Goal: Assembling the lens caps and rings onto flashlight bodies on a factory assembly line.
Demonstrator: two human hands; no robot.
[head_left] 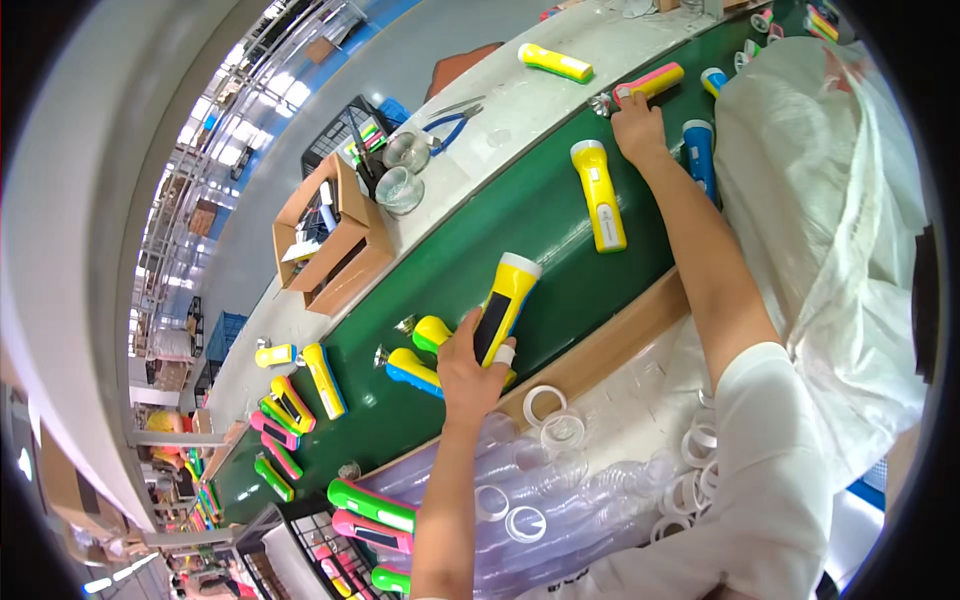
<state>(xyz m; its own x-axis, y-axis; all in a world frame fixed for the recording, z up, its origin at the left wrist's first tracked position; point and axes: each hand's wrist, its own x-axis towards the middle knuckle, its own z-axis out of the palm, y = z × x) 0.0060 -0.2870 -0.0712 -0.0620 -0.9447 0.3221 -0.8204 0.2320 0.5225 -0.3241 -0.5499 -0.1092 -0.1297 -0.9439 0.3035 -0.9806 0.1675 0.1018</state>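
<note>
My left hand (472, 372) is closed round a yellow flashlight (508, 300) with a dark panel and a white head ring, held over the green conveyor belt (450, 260). Beside that hand lie a green flashlight (431, 333) and a yellow-and-blue one (412, 371), silver reflectors showing at their ends. Farther off, my right hand (638, 125) grips the end of a pink-and-yellow flashlight (657, 80), next to a silver reflector (600, 104). Between the hands a yellow flashlight (599, 195) with a white head rests on the belt. A blue flashlight (698, 155) lies right of my right forearm.
Clear tubes (590, 510) and white rings (545, 402) lie near me, beside the belt's wooden edge (600, 350). A white sack (810, 200) bulges at right. Across the belt stand a cardboard box (345, 245), glass cups (400, 190) and blue-handled pliers (450, 130). Several flashlights (320, 380) lie left.
</note>
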